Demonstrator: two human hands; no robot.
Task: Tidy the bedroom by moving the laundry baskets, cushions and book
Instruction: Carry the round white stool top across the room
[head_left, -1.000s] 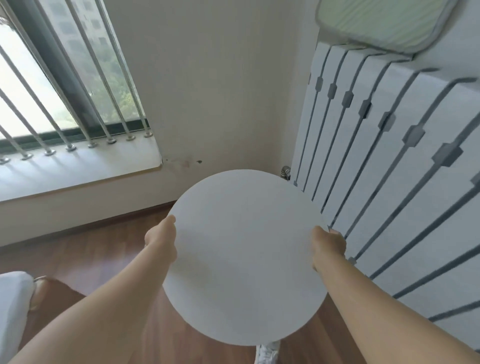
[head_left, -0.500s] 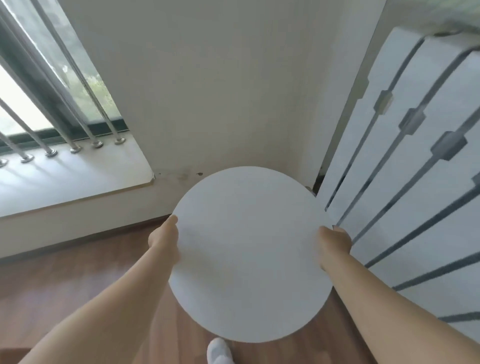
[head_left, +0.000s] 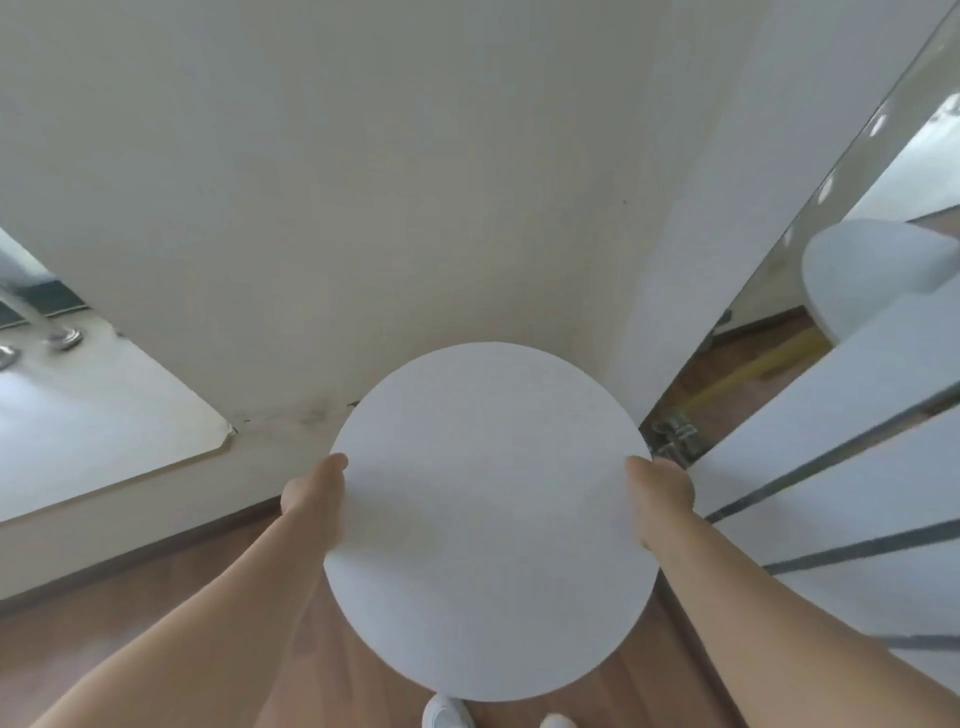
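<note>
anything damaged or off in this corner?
Yes: dark scuff marks on the wall just below the windowsill corner, beside the white round top held by both hands. The sill's corner tip looks chipped. Nothing spilled.

Plain white round top (head_left: 491, 514), brown floor (head_left: 156, 634)

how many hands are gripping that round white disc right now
2. The left hand grips the round white disc at its left edge; the right hand grips its right edge. Most fingers are hidden beneath it.
</note>
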